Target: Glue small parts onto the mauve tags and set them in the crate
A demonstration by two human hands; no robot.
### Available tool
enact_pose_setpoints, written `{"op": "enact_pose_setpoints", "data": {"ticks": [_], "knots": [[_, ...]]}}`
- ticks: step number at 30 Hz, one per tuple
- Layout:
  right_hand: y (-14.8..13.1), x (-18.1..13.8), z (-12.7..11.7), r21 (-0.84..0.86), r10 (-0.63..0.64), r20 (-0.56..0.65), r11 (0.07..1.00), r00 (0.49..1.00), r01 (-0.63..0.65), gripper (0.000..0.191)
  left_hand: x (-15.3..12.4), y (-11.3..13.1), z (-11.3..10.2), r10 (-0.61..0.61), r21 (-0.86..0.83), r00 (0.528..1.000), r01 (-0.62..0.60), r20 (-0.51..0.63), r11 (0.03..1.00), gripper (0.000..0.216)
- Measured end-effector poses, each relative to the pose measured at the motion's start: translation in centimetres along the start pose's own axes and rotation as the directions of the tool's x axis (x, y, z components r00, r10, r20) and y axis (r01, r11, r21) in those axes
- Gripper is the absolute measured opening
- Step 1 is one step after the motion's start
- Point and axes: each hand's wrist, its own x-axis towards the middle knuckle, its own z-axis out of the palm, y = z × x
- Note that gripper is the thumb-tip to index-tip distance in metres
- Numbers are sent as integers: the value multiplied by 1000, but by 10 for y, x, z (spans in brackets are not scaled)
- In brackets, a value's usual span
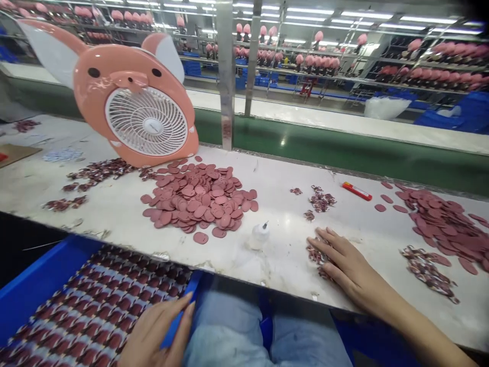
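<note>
My left hand (158,331) grips the right rim of a blue tray (36,285) on my lap, fingers curled over the edge. The tray holds rows of small dark-red pieces (95,311). My right hand (342,262) lies flat on the white worktable (278,255), fingers stretched out over a small cluster of dark-red trimmed pieces (317,255). A small white glue bottle (259,235) stands just left of that hand. A heap of dark-pink oval discs (200,201) lies in the middle of the table.
A pink animal-shaped desk fan (135,104) stands at the back left. More pink discs (443,224) and trimmed pieces (428,270) lie at the right. A red lighter (356,191) sits near the far edge. A green conveyor (344,145) runs behind the table.
</note>
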Motion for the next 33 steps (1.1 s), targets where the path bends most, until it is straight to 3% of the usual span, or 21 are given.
{"op": "enact_pose_setpoints", "data": {"ticks": [4,7,9,14,16,18,20,22,25,29,33], "knots": [[-8,3,-7,27,-19,-124,999,992,23,48,46,4,9,7,181,1000,-3,-23,983,27],[-33,9,-13,90,-22,-201,995,979,41,46,66,-1,16,-32,321,986,-22,162,947,47],[-57,16,-8,157,-23,-217,986,976,58,47,69,-2,18,1,275,967,-73,254,959,52],[-112,46,26,373,45,-160,928,986,18,70,58,8,20,139,2,985,-139,99,990,23],[-124,61,37,472,97,-138,881,986,-20,66,54,11,23,173,-30,983,-171,58,985,22],[-133,72,42,576,151,-132,816,980,-48,50,52,14,25,210,-47,978,-209,14,977,26],[-142,73,42,693,202,-121,718,972,-63,35,48,18,25,244,-49,968,-247,-60,968,25],[-154,62,39,806,241,-61,584,969,-95,32,43,26,22,257,-26,956,-263,-141,964,23],[-176,34,35,903,232,149,363,961,-228,38,35,42,14,243,4,945,-248,-220,969,23],[-195,9,36,905,189,384,119,904,-409,46,30,61,-1,259,-50,943,-275,-211,960,20],[-194,3,38,822,65,557,-186,828,-538,52,25,66,-6,301,-138,943,-320,-142,937,25]]}}
